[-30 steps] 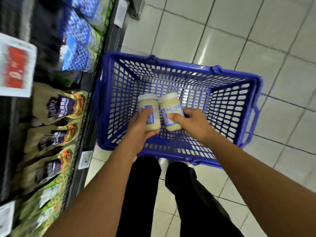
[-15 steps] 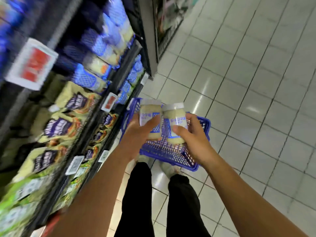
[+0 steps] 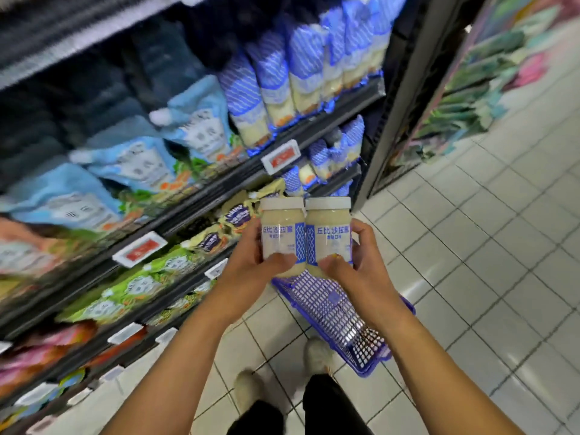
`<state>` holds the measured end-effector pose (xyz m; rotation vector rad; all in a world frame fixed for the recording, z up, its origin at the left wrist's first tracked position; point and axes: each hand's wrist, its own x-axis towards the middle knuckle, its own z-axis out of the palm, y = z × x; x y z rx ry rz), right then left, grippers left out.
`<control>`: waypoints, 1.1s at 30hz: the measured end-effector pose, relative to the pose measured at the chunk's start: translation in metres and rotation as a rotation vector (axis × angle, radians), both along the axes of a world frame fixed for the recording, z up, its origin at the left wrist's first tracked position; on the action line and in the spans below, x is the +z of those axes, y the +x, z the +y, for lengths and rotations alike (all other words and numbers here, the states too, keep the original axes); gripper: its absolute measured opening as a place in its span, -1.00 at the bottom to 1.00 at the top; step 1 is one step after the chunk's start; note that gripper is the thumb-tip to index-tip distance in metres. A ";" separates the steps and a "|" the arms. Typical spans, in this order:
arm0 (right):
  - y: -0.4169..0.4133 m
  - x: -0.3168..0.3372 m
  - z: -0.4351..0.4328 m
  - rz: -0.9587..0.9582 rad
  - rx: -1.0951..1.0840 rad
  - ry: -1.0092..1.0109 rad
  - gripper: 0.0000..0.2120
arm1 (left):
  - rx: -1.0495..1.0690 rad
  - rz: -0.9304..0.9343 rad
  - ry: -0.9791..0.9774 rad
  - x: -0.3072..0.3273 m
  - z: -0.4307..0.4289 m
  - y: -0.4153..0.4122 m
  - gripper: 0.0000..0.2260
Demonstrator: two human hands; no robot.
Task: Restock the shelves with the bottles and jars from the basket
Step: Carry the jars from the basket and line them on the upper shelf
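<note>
My left hand (image 3: 251,265) grips a cream-filled jar (image 3: 281,233) with a white lid and blue label. Held upright beside it, and touching it, is a second identical jar (image 3: 329,233) in my right hand (image 3: 357,271). Both jars hover at chest height in front of the shelves (image 3: 194,199). The blue plastic basket (image 3: 339,321) stands on the floor below my hands, partly hidden by my right forearm; what it holds cannot be seen.
The shelving on the left carries blue-and-white pouches (image 3: 301,67), light blue bags (image 3: 194,120), green bags (image 3: 135,284) and red price tags (image 3: 279,157). A grey upright post (image 3: 405,98) ends the shelf unit. White floor tiles (image 3: 486,246) stretch to the right. My shoes (image 3: 251,390) are below.
Both hands lifted the two jars out of the basket and up to shelf height. The view swung up from the basket toward the shelves.
</note>
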<state>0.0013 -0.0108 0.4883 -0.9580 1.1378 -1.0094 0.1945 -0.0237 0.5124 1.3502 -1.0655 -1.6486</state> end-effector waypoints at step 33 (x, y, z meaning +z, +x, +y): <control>0.338 0.230 0.251 -0.113 0.636 -0.547 -0.29 | 0.760 -0.076 -0.634 0.197 0.370 0.290 -0.40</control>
